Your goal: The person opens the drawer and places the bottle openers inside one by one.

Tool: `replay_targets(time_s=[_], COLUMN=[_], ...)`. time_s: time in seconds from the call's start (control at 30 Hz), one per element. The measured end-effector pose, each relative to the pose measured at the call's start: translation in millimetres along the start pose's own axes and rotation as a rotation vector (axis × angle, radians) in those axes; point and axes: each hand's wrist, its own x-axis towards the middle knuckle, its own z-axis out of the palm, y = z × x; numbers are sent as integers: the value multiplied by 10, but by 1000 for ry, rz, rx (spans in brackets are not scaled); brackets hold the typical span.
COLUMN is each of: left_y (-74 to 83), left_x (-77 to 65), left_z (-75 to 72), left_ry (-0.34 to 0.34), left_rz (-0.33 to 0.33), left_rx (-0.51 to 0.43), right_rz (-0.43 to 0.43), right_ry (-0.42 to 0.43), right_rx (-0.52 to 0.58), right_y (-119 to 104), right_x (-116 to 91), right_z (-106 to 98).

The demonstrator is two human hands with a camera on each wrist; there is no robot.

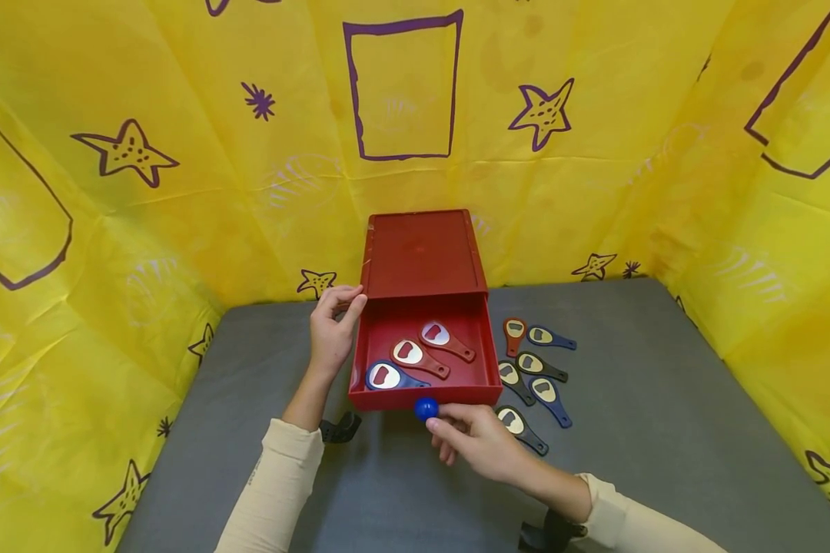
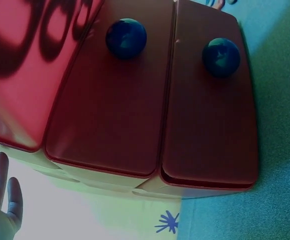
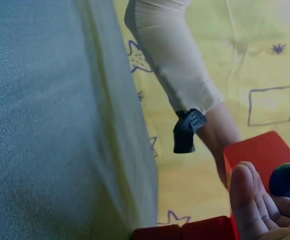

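Note:
A red drawer cabinet (image 1: pixel 422 253) stands with its top drawer (image 1: pixel 425 398) pulled out. Inside lie a blue bottle opener (image 1: pixel 387 375) and two red bottle openers (image 1: pixel 410 353), (image 1: pixel 437 335). My right hand (image 1: pixel 480 442) pinches the drawer's round blue knob (image 1: pixel 426 408) between thumb and fingers; the right wrist view also shows this knob (image 3: pixel 285 181). Against the cabinet's upper left side rests my left hand (image 1: pixel 333 326), its fingers fairly straight. The left wrist view shows two closed drawers below (image 2: pixel 105 110), (image 2: pixel 210 125), each with a blue knob.
Right of the cabinet, several bottle openers lie on the grey table (image 1: pixel 636 399): a red one (image 1: pixel 515 336), blue ones (image 1: pixel 552 337) and black ones (image 1: pixel 542 365). A yellow cloth (image 1: pixel 415 184) with purple drawings surrounds the table at the back and sides.

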Motion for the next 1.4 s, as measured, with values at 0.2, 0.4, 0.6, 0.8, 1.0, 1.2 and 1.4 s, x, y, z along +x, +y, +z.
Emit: replay_targets(time_s=[0.2, 0.4, 0.6, 0.8, 1.0, 1.2, 1.4], left_y=[-10, -12, -5, -14, -31, -64, -84], left_x=[14, 14, 33, 53, 69, 75, 77], left_z=[-16, -14, 3, -8, -16, 6, 22], left_ry=[3, 3, 1, 16, 25, 19, 29], left_rz=[-29, -65, -88, -99, -93, -68, -49], left_rx=[-21, -27, -56, -59, -88, -123, -137], right_rz=[9, 3, -20, -9, 26, 67, 53], right_ry=[39, 62, 103, 121, 153, 213, 262], right_rx=[37, 49, 23, 10, 3, 28, 35], right_y=[9, 26, 46, 47, 43, 40, 67], right_x=[16, 38, 91, 207, 382, 606, 813], right_z=[34, 34, -40, -121, -193, -275, -346])
